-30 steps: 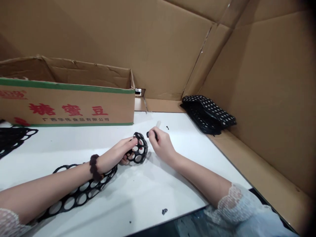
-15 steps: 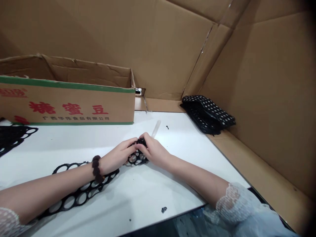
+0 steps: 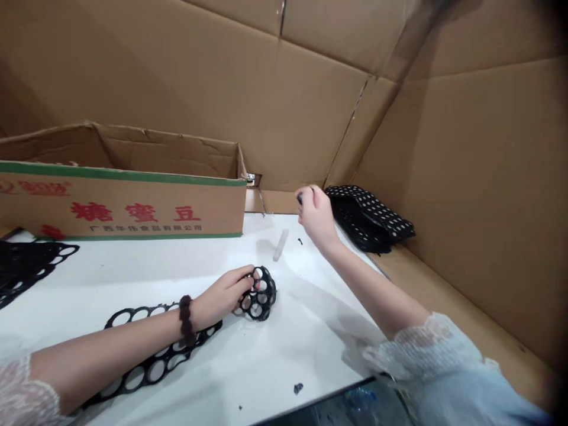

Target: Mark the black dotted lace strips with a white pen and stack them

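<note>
My left hand is closed on the end of a black sheet full of round holes, bunched up on the white table. More of a black holed strip runs beneath my left forearm; whether the two are joined is hidden by the wrist. Raised over the far part of the table, my right hand is closed with its fingers pinched. A small dark bit shows between those fingers, too small to name.
A printed cardboard box stands at the back left, with stacked black holed sheets before it. A translucent stick lies mid-table. Black dotted sheets rest against the right cardboard wall. Black scraps lie near the front edge.
My right hand has left the bunched sheet and moved up and away to the right, a dark bit in its fingers. My left hand keeps hold of the sheet. The view has shifted slightly.
</note>
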`<action>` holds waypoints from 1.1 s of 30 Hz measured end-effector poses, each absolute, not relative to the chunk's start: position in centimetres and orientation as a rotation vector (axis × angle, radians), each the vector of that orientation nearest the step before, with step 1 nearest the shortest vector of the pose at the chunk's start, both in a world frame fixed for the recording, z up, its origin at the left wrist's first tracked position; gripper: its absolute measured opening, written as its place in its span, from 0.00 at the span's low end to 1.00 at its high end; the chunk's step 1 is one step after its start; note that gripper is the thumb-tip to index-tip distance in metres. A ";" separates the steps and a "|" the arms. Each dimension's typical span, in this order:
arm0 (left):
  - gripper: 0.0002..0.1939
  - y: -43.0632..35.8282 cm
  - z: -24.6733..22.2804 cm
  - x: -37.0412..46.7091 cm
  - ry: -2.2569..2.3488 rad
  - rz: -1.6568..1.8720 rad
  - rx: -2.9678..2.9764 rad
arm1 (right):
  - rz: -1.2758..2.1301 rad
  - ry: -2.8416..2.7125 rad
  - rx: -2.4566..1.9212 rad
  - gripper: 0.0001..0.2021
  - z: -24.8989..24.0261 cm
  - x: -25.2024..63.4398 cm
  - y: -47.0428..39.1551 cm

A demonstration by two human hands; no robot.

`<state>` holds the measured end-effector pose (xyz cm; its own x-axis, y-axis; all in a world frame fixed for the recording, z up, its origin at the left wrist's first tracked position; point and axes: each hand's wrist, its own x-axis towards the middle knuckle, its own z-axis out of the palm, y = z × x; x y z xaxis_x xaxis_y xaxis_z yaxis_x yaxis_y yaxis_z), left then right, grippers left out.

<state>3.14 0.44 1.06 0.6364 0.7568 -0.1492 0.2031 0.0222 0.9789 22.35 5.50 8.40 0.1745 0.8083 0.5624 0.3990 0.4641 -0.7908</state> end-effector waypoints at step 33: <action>0.09 1.5 0.3 2.8 0.845 0.779 1.486 | 0.658 -1.957 -1.197 0.12 2.3 19.2 -0.5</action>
